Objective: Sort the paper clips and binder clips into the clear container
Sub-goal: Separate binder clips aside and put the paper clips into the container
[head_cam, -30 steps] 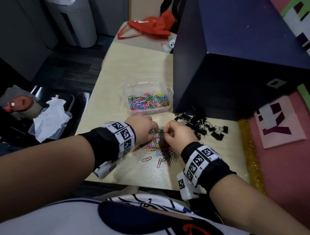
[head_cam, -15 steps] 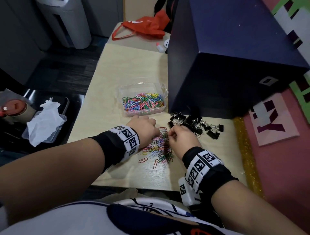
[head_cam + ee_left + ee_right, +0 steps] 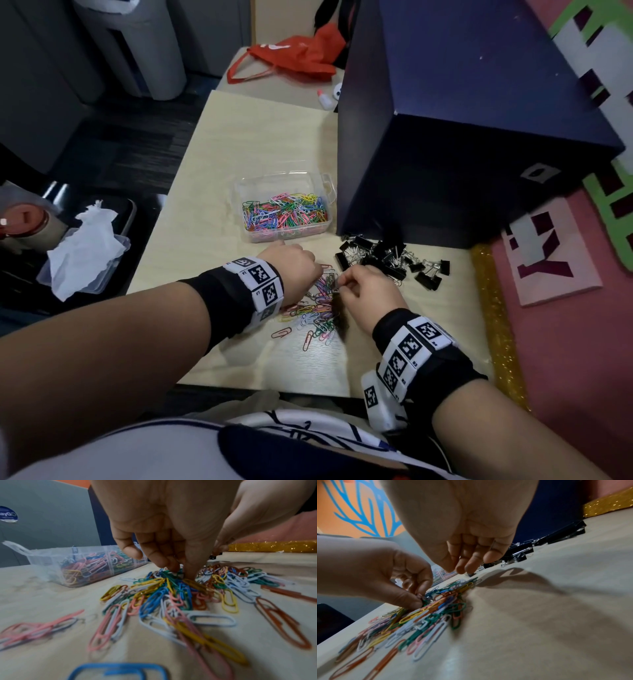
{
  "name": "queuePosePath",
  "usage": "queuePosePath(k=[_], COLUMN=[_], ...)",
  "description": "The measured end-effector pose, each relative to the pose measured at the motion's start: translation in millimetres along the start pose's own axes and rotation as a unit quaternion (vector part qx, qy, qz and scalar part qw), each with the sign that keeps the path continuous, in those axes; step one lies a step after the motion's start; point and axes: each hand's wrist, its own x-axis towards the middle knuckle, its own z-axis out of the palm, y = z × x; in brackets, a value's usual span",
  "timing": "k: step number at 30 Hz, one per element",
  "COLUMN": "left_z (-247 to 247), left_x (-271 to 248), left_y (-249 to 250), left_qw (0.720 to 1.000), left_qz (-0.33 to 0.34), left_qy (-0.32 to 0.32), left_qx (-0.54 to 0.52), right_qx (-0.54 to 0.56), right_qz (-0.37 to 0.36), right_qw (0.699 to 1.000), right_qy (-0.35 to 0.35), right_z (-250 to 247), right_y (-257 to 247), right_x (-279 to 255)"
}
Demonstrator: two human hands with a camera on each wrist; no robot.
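A pile of coloured paper clips (image 3: 318, 310) lies on the pale table between my hands. My left hand (image 3: 317, 274) reaches down into the pile, and its thumb and fingers pinch a few paper clips (image 3: 178, 573). My right hand (image 3: 340, 286) hovers at the pile's far edge with thumb and fingertips (image 3: 467, 566) curled together on a small clip; a dark bit (image 3: 471, 574) shows under them. The clear container (image 3: 246, 192), part full of paper clips, stands just beyond my left hand. Black binder clips (image 3: 394, 260) lie heaped to the right.
A large dark blue box (image 3: 462, 137) stands right behind the binder clips and beside the container. A red bag (image 3: 291, 60) lies at the table's far end. A gold glitter strip (image 3: 493, 308) borders the table's right edge. A tissue in a plastic tub (image 3: 82, 246) sits off to the left.
Both hands came down from holding a green clip together above the pile. The left hand now digs into the pile, and the right has shifted to its far edge.
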Motion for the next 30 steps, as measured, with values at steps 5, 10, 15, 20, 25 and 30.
queuePosePath(k=[5,10,15,20,25,30], left_z=[-11.0,-14.9,-8.4,-1.4,5.8,15.3], left_x=[1.3,4.2,3.2,-6.6,-9.4,-16.2], left_y=[0.8,-0.4,-5.9,-12.8,-29.1,-27.9], left_qw=[0.996,0.985,0.969,0.977,0.974,0.964], left_qz=[-0.022,-0.034,-0.055,-0.045,-0.127,-0.202], left_qy=[-0.004,0.055,0.084,0.047,0.052,-0.008], left_qx=[-0.09,-0.16,-0.226,-0.204,-0.181,-0.171], right_qx=[-0.031,-0.074,-0.062,-0.019,0.003,-0.088], right_qz=[-0.039,-0.053,-0.023,0.052,0.081,0.115], right_qw=[0.997,0.995,0.998,0.994,0.986,0.989], right_qy=[-0.058,-0.035,0.015,0.093,0.148,-0.038], right_z=[0.8,-2.6,-13.7,-16.7,-14.9,1.1], right_y=[-9.0,-12.5,-6.6,0.0,0.4,-16.5], right_x=[0.1,3.1,9.9,13.1,9.2,3.9])
